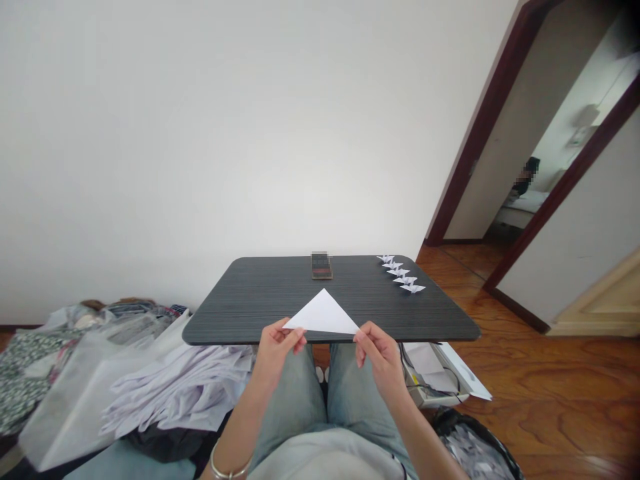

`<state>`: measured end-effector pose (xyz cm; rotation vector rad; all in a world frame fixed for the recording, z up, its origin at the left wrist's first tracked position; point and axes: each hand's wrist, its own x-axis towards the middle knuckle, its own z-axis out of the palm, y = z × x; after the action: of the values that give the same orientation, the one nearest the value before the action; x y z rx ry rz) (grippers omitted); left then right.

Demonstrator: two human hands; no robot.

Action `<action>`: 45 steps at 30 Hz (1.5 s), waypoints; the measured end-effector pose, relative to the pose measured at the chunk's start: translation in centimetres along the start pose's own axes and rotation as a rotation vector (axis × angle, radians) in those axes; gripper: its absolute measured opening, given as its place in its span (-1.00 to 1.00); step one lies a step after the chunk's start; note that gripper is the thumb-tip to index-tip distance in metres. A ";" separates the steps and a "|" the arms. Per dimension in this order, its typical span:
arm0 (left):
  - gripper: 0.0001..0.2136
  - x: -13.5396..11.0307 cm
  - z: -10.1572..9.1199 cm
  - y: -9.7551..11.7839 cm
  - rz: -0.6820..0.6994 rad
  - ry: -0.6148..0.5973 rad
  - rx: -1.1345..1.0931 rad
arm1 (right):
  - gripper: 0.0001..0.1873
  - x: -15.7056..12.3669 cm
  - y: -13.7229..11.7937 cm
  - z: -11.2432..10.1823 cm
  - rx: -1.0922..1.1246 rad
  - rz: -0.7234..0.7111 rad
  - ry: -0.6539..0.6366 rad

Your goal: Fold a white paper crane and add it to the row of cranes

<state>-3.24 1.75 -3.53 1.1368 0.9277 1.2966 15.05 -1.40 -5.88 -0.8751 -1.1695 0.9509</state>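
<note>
A white sheet of paper (pixel 324 313), folded into a triangle, is held above the near edge of the dark table with its peak pointing away from me. My left hand (pixel 281 341) pinches its left corner between thumb and fingers. At the right corner, my right hand (pixel 376 347) grips the paper the same way. Several white folded paper cranes (pixel 401 275) stand in a slanting row at the table's far right.
A phone (pixel 321 265) lies at the back middle of the dark table (pixel 250 287). Piled cloth (pixel 180 393) sits at the lower left. A box with cables (pixel 435 380) and a black-lined bin (pixel 475 453) stand at the lower right. Beyond a doorway is a blurred person (pixel 523 181).
</note>
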 end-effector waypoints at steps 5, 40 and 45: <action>-0.82 0.2 -2.5 0.2 0.042 0.021 0.022 | -0.74 0.1 -0.1 -0.4 -0.012 -0.017 0.029; -0.68 0.2 0.4 0.1 0.048 0.041 0.046 | -0.66 0.8 0.5 -1.1 -0.120 0.086 -0.098; -0.71 0.1 0.2 0.0 0.114 0.068 0.090 | -0.65 0.8 0.4 -0.9 -0.132 0.082 -0.081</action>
<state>-2.98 1.86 -3.50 1.2365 0.9917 1.4048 16.01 -0.62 -6.12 -1.0046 -1.2852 0.9919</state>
